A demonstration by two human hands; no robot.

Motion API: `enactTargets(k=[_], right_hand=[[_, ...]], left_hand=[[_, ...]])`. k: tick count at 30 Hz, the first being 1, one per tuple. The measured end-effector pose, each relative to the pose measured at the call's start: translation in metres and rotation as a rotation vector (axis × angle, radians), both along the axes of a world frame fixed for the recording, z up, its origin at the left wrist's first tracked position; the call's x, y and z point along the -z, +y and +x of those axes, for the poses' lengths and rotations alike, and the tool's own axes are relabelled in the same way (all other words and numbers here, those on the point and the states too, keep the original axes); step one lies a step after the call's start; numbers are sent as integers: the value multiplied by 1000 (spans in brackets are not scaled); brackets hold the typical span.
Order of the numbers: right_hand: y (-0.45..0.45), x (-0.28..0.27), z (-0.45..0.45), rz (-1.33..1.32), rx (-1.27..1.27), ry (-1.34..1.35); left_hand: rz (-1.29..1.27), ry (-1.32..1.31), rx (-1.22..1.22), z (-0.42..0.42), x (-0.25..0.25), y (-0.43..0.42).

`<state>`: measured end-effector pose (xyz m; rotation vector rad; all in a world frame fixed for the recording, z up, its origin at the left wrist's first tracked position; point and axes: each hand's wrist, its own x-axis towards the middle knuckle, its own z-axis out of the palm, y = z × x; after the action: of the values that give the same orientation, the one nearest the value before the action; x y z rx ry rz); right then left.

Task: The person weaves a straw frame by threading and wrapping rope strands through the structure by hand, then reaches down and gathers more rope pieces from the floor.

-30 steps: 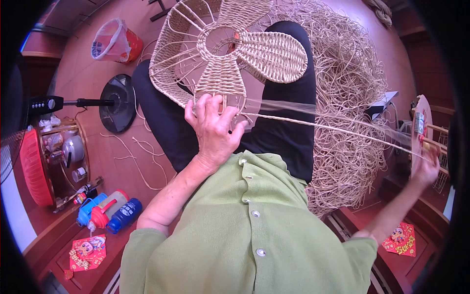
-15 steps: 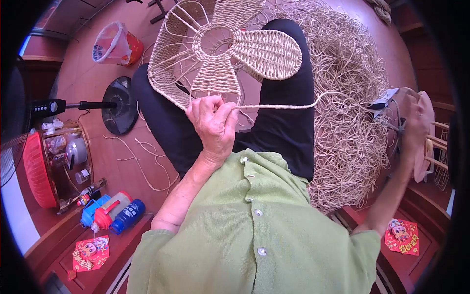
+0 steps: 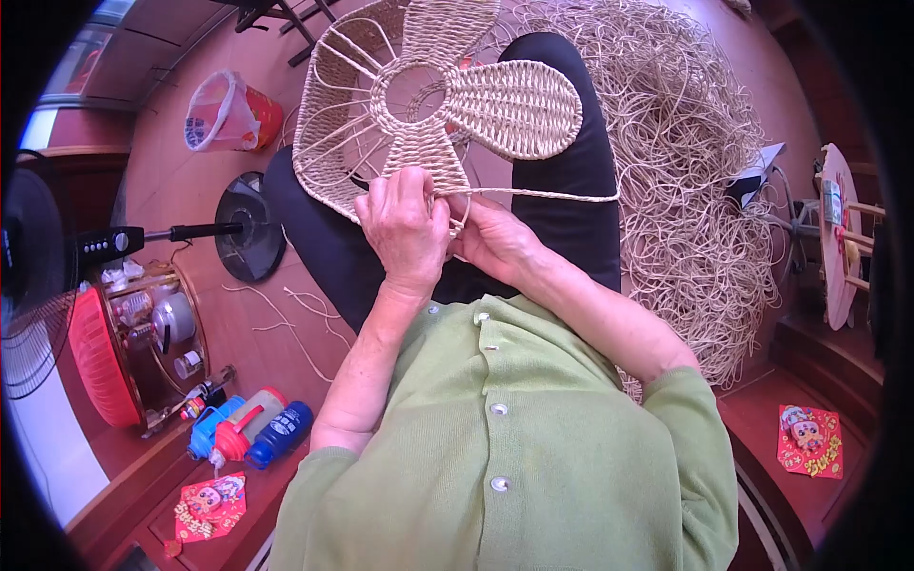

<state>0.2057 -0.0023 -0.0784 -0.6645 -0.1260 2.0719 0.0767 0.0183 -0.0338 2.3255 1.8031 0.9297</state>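
Note:
A woven basket [image 3: 324,152] rests between my knees, with petal-shaped woven panels round a ring [image 3: 373,103]. My left hand [image 3: 405,233] is closed at the lower end of the bottom panel [image 3: 424,157], its fingers pinching the cord there. Beside it, my right hand [image 3: 495,238] reaches in from the right; its fingertips are hidden under the panel's frame and my left fingers. A pale cord [image 3: 543,193] runs rightward from the panel across my right thigh.
A large heap of loose cord [image 3: 676,181] covers the floor on the right. A lined bin [image 3: 224,114], a fan base [image 3: 249,228], a red basin [image 3: 103,357] and bottles [image 3: 278,436] are at the left. A round stool [image 3: 838,238] lies tipped at the far right.
My right hand has come from the far right, where it first drew the cord taut, to the panel beside my left hand. The cord now hangs slacker over my thigh.

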Motion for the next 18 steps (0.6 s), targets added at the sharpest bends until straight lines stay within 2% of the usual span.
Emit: enactTargets(k=[4,6,9,15,16,18], right_hand=[[-1,21,0,-12,-19,59],[-6,18,-6,-138,15,-43],[6,8,-8,-66,-154,-136],[16,2,-12,47,-233,-174],[16,2,-13,51,-239,-179],[19,21,-12,133,-300,-166]], left_hand=[[-64,-307,158,-16,-6,-8],[-42,-292,118,-26,-10,-15],[-74,-203,94,-31,-11,-18],[-213,32,122,-32,-23,-9],[-208,9,161,-37,-21,-5],[-342,-217,143,-42,-17,1]])
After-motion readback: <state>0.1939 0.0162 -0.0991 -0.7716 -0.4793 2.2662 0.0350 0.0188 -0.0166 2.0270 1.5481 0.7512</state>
